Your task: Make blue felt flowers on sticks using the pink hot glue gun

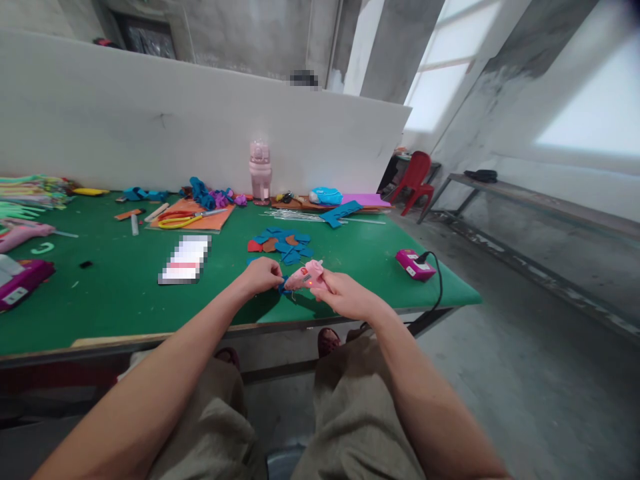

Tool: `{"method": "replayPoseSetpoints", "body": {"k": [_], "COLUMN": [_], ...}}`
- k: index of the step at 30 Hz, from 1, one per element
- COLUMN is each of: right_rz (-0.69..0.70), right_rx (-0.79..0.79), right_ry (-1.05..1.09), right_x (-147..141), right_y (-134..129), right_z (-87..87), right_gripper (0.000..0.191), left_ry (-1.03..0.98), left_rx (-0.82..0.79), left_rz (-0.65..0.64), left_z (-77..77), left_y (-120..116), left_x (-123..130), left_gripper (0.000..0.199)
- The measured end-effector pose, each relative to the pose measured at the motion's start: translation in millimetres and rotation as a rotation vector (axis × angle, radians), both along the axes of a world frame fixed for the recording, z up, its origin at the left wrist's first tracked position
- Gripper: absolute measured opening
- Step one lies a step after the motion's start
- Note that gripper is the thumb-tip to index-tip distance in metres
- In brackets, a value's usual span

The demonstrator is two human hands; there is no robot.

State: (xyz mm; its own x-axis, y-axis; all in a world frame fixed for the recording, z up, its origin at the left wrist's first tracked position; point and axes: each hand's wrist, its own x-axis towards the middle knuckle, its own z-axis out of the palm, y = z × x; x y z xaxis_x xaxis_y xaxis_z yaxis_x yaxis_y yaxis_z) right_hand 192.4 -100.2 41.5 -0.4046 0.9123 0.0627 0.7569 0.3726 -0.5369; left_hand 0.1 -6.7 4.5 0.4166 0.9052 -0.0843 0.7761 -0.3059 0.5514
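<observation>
Green counter [367, 280]: below the pink glue gun [303, 276], reaching out on both sides of it.
Scrap pile [287, 241]: blue, red and brown pieces, just beyond the glue gun.
Right hand [345, 294]: grip closed round the glue gun's handle.
Left hand [262, 275]: grip pinched narrow, on the small blue piece.
Glue gun: its nozzle aims at the left fingertips; a slip could burn them, and too much glue could stick them fast.
Small blue piece [283, 287]: at the left grip's fingertips, beside the glue gun's nozzle.
</observation>
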Motion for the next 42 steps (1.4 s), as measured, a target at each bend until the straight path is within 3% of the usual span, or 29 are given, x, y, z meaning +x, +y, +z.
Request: {"method": "replayPoseSetpoints", "body": {"k": [42], "right_rz": [-0.01], "right_rx": [0.037], "right_ry": [-0.083], "right_x": [-0.8], "right_y": [-0.4], "right_z": [1.6], "right_gripper": [0.025], "left_ry": [-0.001], "left_rx": [0.008], "left_rz": [-0.019], "left_z": [0.1], "left_y": [1.3], "left_x": [-0.1], "left_gripper": [0.013]}}
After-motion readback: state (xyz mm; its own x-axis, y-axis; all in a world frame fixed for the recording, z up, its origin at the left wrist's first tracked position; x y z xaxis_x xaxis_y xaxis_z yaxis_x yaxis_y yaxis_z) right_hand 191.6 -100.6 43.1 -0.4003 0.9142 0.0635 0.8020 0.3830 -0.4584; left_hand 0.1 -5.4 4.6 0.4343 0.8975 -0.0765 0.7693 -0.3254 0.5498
